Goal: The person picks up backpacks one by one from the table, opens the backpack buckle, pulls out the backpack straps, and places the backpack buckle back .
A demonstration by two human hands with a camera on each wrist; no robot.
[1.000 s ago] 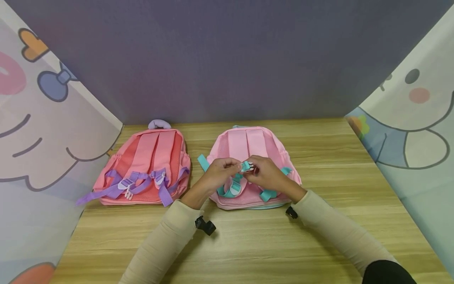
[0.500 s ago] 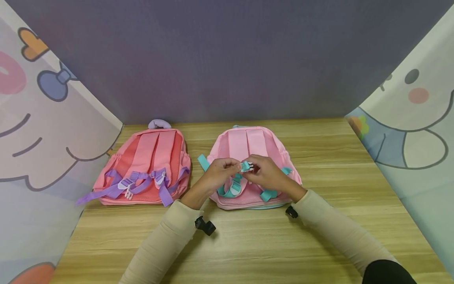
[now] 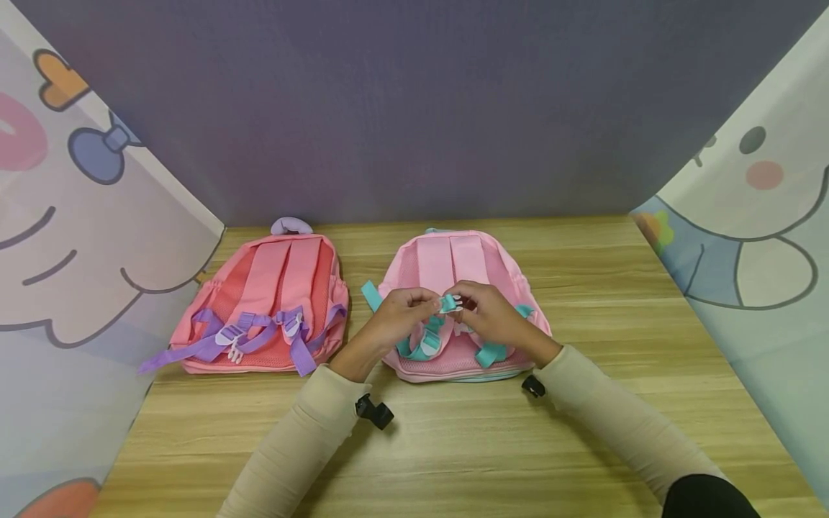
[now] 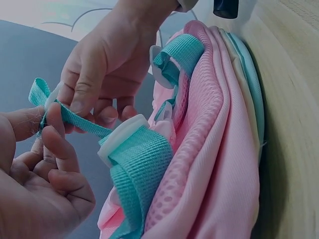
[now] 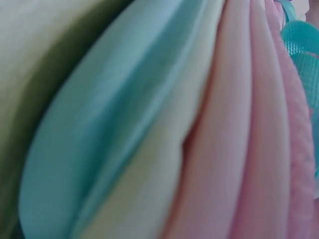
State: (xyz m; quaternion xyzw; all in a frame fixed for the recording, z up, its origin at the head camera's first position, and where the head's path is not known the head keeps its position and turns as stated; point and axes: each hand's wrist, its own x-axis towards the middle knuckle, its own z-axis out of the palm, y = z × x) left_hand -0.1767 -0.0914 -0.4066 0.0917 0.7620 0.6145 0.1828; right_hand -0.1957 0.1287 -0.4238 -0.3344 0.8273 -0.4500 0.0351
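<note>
A pink backpack (image 3: pixel 466 360) lies back-side up on the table, its teal webbing straps loose. Over it, my left hand (image 3: pixel 403 316) pinches a white plastic buckle (image 3: pixel 458 305) threaded with a teal strap (image 3: pixel 448 302). The buckle's prongs point toward my right hand (image 3: pixel 487 311), whose thumb and fingers hold it from the other side. In the left wrist view the teal webbing (image 4: pixel 84 123) runs from between the fingertips down to a white strap adjuster (image 4: pixel 124 133). Only the backpack's layered side (image 5: pixel 219 149) and some teal strap show in the right wrist view.
To the left lies a coral backpack (image 3: pixel 259 288) with purple straps (image 3: pixel 207 349) and white buckles, one strap end trailing off its side. A dark panel (image 3: pixel 414 108) stands behind the wooden table (image 3: pixel 466 453). Cartoon-printed panels (image 3: pixel 771 237) flank both sides.
Both hands stay almost in place over the pink backpack. The right thumb and fingers shift slightly at the buckle's pronged end.
</note>
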